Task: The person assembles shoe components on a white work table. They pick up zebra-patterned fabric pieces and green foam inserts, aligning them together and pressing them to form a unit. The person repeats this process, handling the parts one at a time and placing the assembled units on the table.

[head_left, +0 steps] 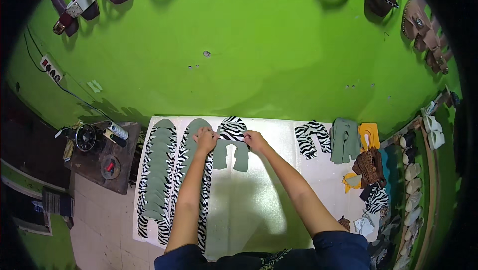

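Note:
A zebra-print U-shaped piece (232,129) lies over a grey-green U-shaped piece (241,158), whose two legs show below it. At its right edge, my right hand (253,140) pinches the zebra-print piece with closed fingers. My left hand (204,139) is at its left edge, with fingertips gripping there; part of this hand covers the neighbouring row. That row (190,155) has green and zebra-print pieces overlapping down the table. Farther left lies a longer row (159,170) of the same pieces, stacked like shingles.
The white table (249,205) stands against a green wall. At right lie zebra-print pieces (312,139), a green stack (345,140), yellow pieces (369,135) and leopard-print scraps (367,165). A dark side table (99,170) holds tools. Shoe lasts (413,186) line a rack; sandals (74,8) hang above.

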### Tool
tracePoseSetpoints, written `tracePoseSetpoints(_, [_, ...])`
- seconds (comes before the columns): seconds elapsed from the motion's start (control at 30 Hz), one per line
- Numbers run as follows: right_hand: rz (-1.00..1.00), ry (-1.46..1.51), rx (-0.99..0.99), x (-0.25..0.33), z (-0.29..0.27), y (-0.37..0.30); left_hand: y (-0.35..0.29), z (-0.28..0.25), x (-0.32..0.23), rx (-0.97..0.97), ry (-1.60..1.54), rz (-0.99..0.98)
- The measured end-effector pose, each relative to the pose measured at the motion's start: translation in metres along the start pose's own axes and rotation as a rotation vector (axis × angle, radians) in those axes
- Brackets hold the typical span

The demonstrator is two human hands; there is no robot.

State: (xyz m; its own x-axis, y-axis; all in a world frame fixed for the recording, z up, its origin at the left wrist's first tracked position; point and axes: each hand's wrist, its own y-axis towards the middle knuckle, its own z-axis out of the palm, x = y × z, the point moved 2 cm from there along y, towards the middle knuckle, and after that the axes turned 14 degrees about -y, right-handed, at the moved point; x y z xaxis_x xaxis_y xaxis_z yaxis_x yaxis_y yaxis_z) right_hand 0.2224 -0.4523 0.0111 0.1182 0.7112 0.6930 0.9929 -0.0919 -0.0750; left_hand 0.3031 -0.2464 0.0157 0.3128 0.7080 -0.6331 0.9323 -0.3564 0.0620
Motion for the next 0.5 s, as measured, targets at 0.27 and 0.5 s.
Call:
tracePoseSetpoints(0.27, [0.013, 0.02, -0.071, -0.005, 0.001, 0.012, 0.013, 0.012, -0.001, -0.013, 0.027, -0.04])
tracePoseSetpoints(0.5, [-0.009, 0.008, -0.119, -0.014, 0.004, 0.014, 0.011, 0.018, -0.002, -0.028, 0.007, -0.054])
